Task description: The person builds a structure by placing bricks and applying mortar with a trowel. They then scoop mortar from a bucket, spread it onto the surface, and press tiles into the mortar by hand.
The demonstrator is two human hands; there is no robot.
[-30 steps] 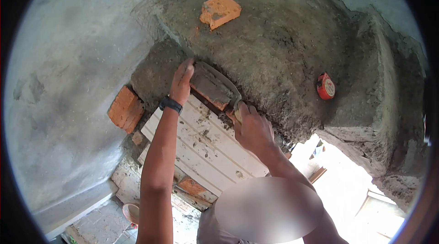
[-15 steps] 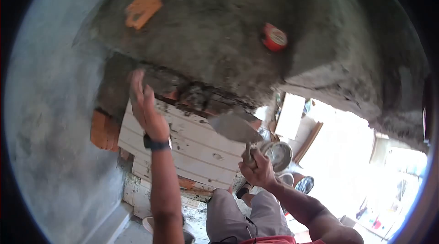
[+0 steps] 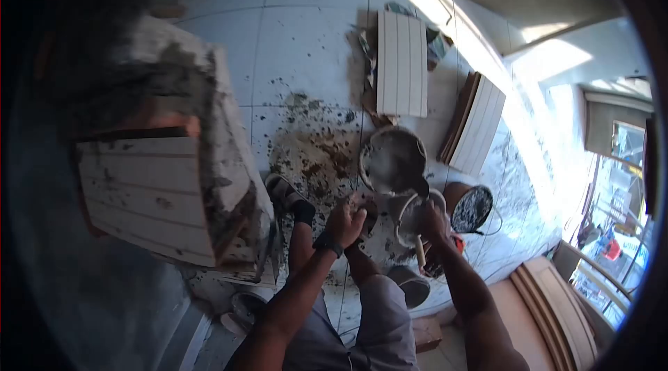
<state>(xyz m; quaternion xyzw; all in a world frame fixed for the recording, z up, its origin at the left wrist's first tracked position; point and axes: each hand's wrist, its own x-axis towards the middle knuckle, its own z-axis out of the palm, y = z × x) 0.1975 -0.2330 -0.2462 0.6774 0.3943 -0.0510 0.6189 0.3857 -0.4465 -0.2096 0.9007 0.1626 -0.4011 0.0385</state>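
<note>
My right hand [image 3: 433,223] is closed around a trowel [image 3: 420,188], over a small bucket [image 3: 410,219]. The dark blade reaches toward the rim of a wide round basin [image 3: 364,155] that holds grey mortar. Just below the fist, a light-coloured handle [image 3: 420,254] juts out. My left hand [image 3: 346,223], with a dark band at the wrist, hangs above my foot with its thumb apart and nothing visible in it. A dark bucket [image 3: 456,200] with a wire handle stands to the right of the small one.
On the left stands a mortar-smeared masonry block [image 3: 233,141] with a striped panel [image 3: 142,193] against it. Mortar spatters the tiled floor [image 3: 313,44]. More panels [image 3: 402,65] lie ahead, others [image 3: 479,124] at right. Wooden boards [image 3: 557,294] lean at lower right.
My view has swung right and down from the mortared surface to the floor and buckets. My right hand has carried the trowel to the containers; my left hand has dropped from its raised position.
</note>
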